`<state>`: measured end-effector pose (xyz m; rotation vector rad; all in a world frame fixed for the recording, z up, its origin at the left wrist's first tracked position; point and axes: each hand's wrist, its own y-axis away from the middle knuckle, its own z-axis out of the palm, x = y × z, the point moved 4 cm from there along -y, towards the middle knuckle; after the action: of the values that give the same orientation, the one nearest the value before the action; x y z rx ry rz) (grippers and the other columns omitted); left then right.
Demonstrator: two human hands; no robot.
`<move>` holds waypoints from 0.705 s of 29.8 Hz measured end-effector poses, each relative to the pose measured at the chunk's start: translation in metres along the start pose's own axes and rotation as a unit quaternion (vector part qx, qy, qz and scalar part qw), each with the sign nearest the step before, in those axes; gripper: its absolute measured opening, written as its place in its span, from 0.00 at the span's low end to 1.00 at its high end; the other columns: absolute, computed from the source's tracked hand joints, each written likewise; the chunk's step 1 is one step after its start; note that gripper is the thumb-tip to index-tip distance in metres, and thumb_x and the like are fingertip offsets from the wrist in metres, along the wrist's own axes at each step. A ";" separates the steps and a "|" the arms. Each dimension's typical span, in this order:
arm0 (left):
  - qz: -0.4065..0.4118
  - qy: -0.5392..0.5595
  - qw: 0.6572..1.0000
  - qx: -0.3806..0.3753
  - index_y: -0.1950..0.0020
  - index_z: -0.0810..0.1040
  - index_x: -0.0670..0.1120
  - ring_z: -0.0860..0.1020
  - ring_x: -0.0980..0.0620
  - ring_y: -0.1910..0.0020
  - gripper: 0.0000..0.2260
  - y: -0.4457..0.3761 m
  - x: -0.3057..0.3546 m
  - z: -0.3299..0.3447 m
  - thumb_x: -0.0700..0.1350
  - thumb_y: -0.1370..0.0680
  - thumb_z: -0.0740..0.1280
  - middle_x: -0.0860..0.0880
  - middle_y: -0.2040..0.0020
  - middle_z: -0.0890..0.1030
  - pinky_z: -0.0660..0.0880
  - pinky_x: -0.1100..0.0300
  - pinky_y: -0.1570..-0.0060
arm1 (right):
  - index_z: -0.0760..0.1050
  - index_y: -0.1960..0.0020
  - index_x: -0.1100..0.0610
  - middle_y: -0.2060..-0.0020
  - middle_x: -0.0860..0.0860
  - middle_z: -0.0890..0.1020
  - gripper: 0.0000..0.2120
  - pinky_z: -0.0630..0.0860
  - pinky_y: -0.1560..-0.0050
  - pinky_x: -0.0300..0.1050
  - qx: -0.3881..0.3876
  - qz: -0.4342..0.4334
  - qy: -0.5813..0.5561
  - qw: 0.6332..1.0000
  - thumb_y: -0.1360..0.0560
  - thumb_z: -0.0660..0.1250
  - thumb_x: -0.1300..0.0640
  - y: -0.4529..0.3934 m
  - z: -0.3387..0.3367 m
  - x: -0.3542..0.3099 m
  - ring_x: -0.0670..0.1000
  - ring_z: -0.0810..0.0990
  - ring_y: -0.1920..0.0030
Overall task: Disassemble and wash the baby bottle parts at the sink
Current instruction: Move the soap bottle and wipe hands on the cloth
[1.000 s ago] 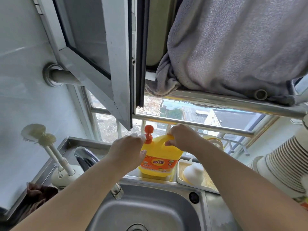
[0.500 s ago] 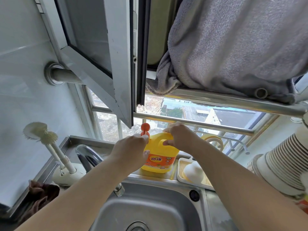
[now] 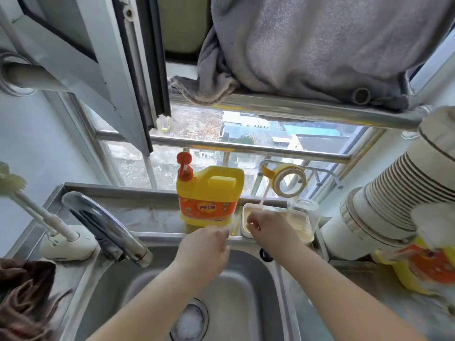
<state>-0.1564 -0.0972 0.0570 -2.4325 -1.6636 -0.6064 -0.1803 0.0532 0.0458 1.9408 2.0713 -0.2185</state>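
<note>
Fingers of your left hand (image 3: 205, 244) curl inward at frame centre, perhaps round a small clear piece; I cannot tell. Left of it, the brush (image 3: 37, 212) stands in its holder and the tap (image 3: 105, 227) overhangs the sink (image 3: 246, 291), ready for rinsing. Behind, the soap jug (image 3: 209, 193) sits on the ledge within reach. Your right hand (image 3: 268, 227) pinches a thin white straw (image 3: 263, 200) at the tray (image 3: 245, 217); right of it, the glass bottle (image 3: 304, 217) stands upside down, likely draining.
</note>
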 end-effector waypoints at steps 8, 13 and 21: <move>-0.057 0.022 0.997 -0.044 0.37 0.70 0.50 0.74 0.49 0.43 0.13 -0.008 -0.036 0.053 0.49 0.21 0.59 0.50 0.41 0.75 0.71 0.56 0.48 | 0.69 0.34 0.56 0.44 0.56 0.76 0.18 0.76 0.48 0.52 -0.084 -0.014 0.049 0.995 0.23 0.58 0.66 -0.025 0.088 0.008 0.58 0.77 0.45; -0.080 0.031 0.995 -0.054 0.38 0.71 0.50 0.75 0.50 0.42 0.14 -0.012 -0.053 0.070 0.49 0.22 0.60 0.51 0.39 0.75 0.73 0.56 0.46 | 0.67 0.36 0.60 0.44 0.59 0.74 0.17 0.74 0.51 0.50 -0.118 0.052 0.062 0.990 0.24 0.55 0.67 -0.039 0.108 -0.004 0.61 0.77 0.45; -0.070 0.034 0.996 -0.046 0.39 0.71 0.51 0.73 0.53 0.41 0.13 -0.007 -0.064 0.077 0.50 0.22 0.60 0.55 0.40 0.75 0.71 0.60 0.48 | 0.71 0.43 0.62 0.47 0.60 0.72 0.14 0.69 0.56 0.46 -0.043 0.133 -0.048 0.989 0.24 0.53 0.69 -0.036 0.107 -0.013 0.60 0.75 0.51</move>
<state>-0.1638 -0.1244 -0.0396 -2.3411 -1.8287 -0.7922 -0.2035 0.0054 -0.0547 2.0834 1.7106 -0.1565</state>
